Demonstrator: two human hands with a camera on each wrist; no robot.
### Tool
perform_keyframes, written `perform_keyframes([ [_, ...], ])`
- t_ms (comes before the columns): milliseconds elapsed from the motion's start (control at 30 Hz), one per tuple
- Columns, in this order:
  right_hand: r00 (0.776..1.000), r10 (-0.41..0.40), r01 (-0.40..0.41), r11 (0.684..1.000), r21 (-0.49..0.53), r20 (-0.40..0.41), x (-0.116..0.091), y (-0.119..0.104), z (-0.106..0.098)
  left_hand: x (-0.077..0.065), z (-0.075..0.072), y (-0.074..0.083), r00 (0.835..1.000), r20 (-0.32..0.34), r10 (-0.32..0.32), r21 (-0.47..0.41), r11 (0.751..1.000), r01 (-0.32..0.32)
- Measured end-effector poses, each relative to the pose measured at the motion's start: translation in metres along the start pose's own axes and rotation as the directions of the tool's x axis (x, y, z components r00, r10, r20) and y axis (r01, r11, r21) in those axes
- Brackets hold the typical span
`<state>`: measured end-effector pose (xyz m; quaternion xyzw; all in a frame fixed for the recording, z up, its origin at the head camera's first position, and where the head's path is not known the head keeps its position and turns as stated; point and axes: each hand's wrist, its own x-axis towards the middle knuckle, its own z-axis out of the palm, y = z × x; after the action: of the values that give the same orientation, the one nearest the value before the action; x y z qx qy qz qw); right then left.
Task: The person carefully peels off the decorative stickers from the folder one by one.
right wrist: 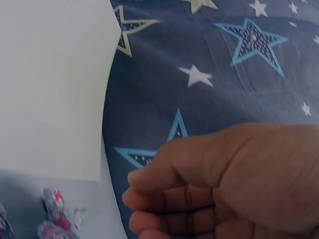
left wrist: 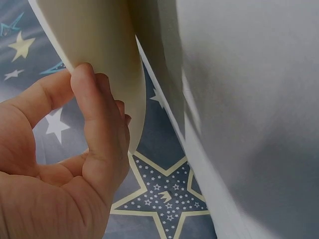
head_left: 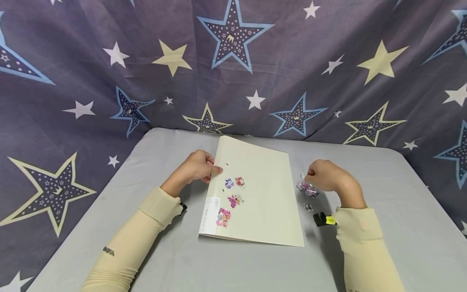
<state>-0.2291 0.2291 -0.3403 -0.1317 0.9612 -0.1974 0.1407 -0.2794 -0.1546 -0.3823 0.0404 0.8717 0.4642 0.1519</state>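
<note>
A cream clip file folder (head_left: 262,194) stands at a slant on the table. My left hand (head_left: 198,165) pinches its left edge, thumb on the front; in the left wrist view the fingers (left wrist: 84,89) hold the bent cover edge. Several cartoon stickers are on the cover's left part: a purple one (head_left: 229,183), a red one (head_left: 240,181), a magenta one (head_left: 235,200) and a pink one (head_left: 223,217). My right hand (head_left: 328,175) hovers over loose stickers (head_left: 307,189) right of the folder. Its fingers are loosely curled, with nothing visible between them in the right wrist view.
A small dark sticker (head_left: 308,207) lies on the grey tabletop (head_left: 251,267), nearer the front. A white label (head_left: 209,215) is on the folder's lower left corner. Star-patterned cloth (head_left: 255,117) hangs behind the table.
</note>
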Motion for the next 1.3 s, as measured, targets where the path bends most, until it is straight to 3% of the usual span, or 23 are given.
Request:
perform_keyframes([
  [300,0.999,-0.042,0.042,0.999,-0.028,0.001,0.011,-0.032,0.021,-0.001,0.001,0.001,1.000,-0.004,-0.001,0.007,1.000,0.001],
  [667,0.972,-0.218,0.208,0.972,-0.110,-0.092,0.023,-0.072,0.055,0.000,0.001,0.002,1.000,-0.001,0.001,0.011,1.000,-0.001],
  [1300,0.925,-0.370,0.377,0.921,0.094,-0.084,0.017,-0.129,0.103,-0.001,0.000,0.001,1.000,0.000,0.011,-0.006,1.000,-0.011],
])
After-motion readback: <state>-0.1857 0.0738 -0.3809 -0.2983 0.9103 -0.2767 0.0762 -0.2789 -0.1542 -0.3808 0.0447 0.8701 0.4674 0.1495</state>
